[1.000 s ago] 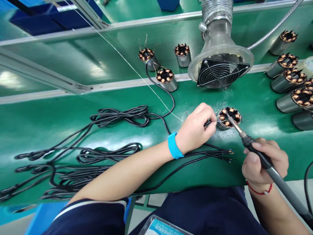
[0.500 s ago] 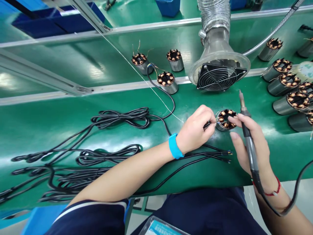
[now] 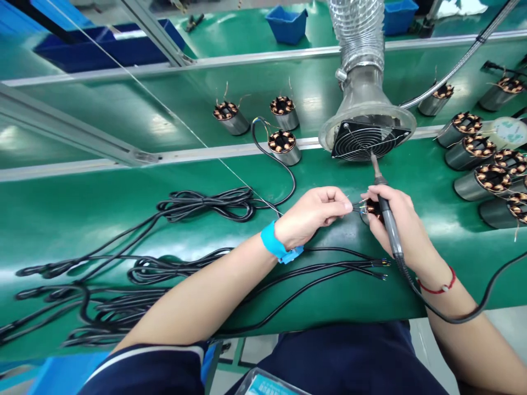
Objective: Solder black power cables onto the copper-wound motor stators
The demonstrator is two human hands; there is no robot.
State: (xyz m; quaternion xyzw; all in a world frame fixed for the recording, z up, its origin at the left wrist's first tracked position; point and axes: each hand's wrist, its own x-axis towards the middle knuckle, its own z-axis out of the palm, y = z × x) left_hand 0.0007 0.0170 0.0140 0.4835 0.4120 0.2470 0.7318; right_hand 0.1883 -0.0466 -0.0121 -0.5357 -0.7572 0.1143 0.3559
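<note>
My left hand (image 3: 313,215), with a blue wrist strap (image 3: 275,244), pinches the end of a black cable beside a small motor stator (image 3: 369,209) with copper windings on the green bench (image 3: 123,219). My right hand (image 3: 395,222) is wrapped over the stator and also holds a soldering iron (image 3: 387,216), whose tip points up and away toward the fan. The stator is mostly hidden under my right fingers. A thin solder wire (image 3: 173,118) runs diagonally from the upper left down to my left hand.
A fume extractor fan (image 3: 364,140) on a ribbed hose stands just behind my hands. Several stators (image 3: 480,178) lie in a row at the right; three more (image 3: 283,147) stand behind centre. Bundles of black cables (image 3: 164,269) cover the left of the bench. Blue bins (image 3: 287,23) sit at the back.
My right hand swung the soldering iron off the stator, turned its tip upward, then closed over the stator. My left hand kept its pinch on the cable end.
</note>
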